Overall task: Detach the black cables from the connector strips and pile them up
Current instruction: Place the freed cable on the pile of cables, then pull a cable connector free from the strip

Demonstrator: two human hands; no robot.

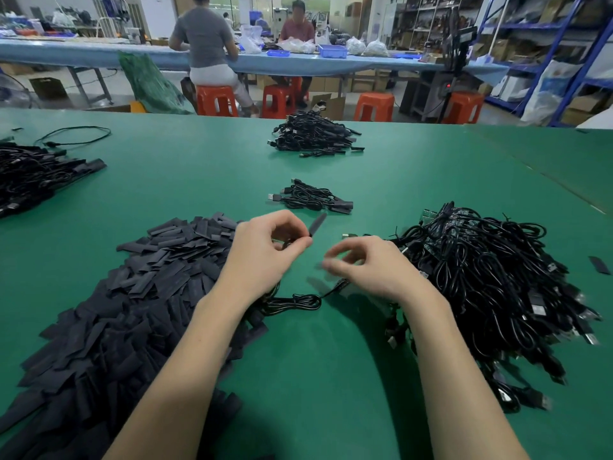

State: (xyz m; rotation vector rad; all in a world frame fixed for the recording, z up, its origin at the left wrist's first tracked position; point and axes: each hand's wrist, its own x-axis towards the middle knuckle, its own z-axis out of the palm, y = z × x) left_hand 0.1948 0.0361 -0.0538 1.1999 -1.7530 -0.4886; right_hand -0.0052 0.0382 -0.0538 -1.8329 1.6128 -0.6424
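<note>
Landmark: the small cable bundle (310,198) lying mid-table on the green table (331,376).

Left hand (265,250) is just nearer the camera than that bundle, fingers curled, thumb & forefinger pinching a short black piece (316,224) that sticks up and tilts toward the bundle. Can't tell if it's a sleeve or a connector end. A black cable (295,302) loops on the table further toward the camera, running under the left wrist; its right end reaches up toward the right hand.

Right hand (368,263) is nearer the camera and to the right of the bundle, fingers loosely curled, fingertips blurred. Whether it's gripping anything – cannot tell. The two hands are close but apart.

Right of the bundle, and nearer the camera: big tangled heap of cables (491,287), some w/ green boards showing at its far edge. The right forearm lies beside it.

Left of the bundle, nearer the camera: wide pile of flat black strips (132,300), spreading down to the bottom left edge; the left forearm crosses over its right side.

Beyond the bundle: another stack of bundled cables (315,134) near the far table edge. Far left of it: a further dark cable heap (36,174), w/ one loose cable (76,132) looped behind.

Past the table: orange stools (217,100), two people at a long blue bench (99,53).
</note>
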